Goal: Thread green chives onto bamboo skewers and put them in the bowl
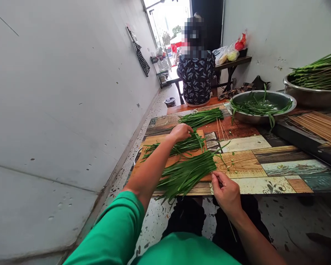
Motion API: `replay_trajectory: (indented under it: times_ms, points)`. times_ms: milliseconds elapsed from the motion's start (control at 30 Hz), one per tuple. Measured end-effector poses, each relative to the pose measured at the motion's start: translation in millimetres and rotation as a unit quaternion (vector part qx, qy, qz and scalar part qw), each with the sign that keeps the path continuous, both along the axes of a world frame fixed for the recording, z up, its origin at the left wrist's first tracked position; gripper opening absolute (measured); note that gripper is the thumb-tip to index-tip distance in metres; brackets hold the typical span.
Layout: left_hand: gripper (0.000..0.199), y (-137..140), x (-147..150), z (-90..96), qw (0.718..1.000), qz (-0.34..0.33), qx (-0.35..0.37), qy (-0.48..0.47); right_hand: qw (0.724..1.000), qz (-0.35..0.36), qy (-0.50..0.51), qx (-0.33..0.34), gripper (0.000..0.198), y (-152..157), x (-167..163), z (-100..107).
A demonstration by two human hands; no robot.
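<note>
My left hand reaches over the middle pile of garlic chives on a wooden cutting board. Its fingers are bent and closed at the chives' upper edge, with the fingertips partly hidden. Nearer to me, a wide bunch of garlic chives lies across the board and table edge, its cut ends pointing right. At those ends my right hand is closed in a pinch on a thin bamboo skewer, whose lower length sticks out beneath the hand. A third bunch of chives lies farther back.
Loose skewers lie right of the board. A steel bowl of chives, a larger basin of greens, a dark-handled knife and a skewer pile occupy the right. A person sits beyond the table; a wall runs left.
</note>
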State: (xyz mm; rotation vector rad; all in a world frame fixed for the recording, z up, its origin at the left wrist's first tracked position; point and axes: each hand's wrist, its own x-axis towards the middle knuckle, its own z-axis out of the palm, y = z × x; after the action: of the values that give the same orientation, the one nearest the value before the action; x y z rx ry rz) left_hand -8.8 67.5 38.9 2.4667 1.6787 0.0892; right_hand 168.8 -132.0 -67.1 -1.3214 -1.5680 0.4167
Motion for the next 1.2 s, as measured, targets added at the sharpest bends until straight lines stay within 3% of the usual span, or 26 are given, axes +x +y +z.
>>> replay_trajectory:
  times_ms: [200, 267, 333, 400, 467, 533, 600, 667, 800, 900, 1067, 1133, 1200]
  points:
    - [0.016, 5, -3, -10.1, 0.998, 0.0, 0.04, -0.041, 0.999, -0.003, -0.013, 0.032, 0.022, 0, 1, -1]
    - [0.014, 4, -6, -5.2, 0.993, 0.019, 0.07, -0.098, 0.999, -0.003, -0.015, 0.033, 0.022, 0, 1, -1]
    - [0.01, 1, -10, 3.1, 0.972, 0.062, 0.076, -0.213, 0.999, -0.003, -0.016, 0.032, 0.022, -1, 2, -1]
    - [0.006, -5, -13, 11.0, 0.916, 0.118, 0.021, -0.383, 0.999, -0.004, -0.018, 0.031, 0.022, -1, 2, -1]
    - [0.006, -13, -17, 15.1, 0.823, 0.153, -0.078, -0.542, 0.999, -0.006, -0.02, 0.03, 0.023, -1, 2, -1]
    - [0.009, -23, -24, 13.5, 0.736, 0.193, -0.142, -0.633, 0.999, -0.009, -0.019, 0.031, 0.023, -1, 2, -1]
    - [0.01, -34, -36, 6.7, 0.69, 0.267, -0.126, -0.661, 0.999, -0.01, -0.017, 0.033, 0.024, 0, 2, -2]
    - [0.011, -45, -51, -3.2, 0.685, 0.307, -0.093, -0.655, 0.999, -0.008, -0.019, 0.032, 0.025, 0, 2, -3]
    - [0.026, -66, -79, -20.3, 0.69, 0.325, -0.09, -0.641, 0.999, -0.008, -0.019, 0.03, 0.027, 0, 3, -4]
    - [0.025, -82, -91, -23.8, 0.686, 0.288, -0.111, -0.659, 0.999, -0.016, -0.026, 0.037, 0.029, 1, 4, -7]
    - [0.019, -107, -95, -17.8, 0.638, 0.22, -0.149, -0.723, 0.997, -0.032, -0.043, 0.048, 0.03, 1, 5, -8]
    - [0.025, -116, -91, -16.6, 0.655, 0.201, -0.123, -0.718, 0.997, -0.032, -0.047, 0.052, 0.03, 1, 5, -8]
    - [0.024, -125, -86, -17.0, 0.711, 0.196, -0.061, -0.673, 0.996, -0.035, -0.055, 0.055, 0.029, 0, 5, -7]
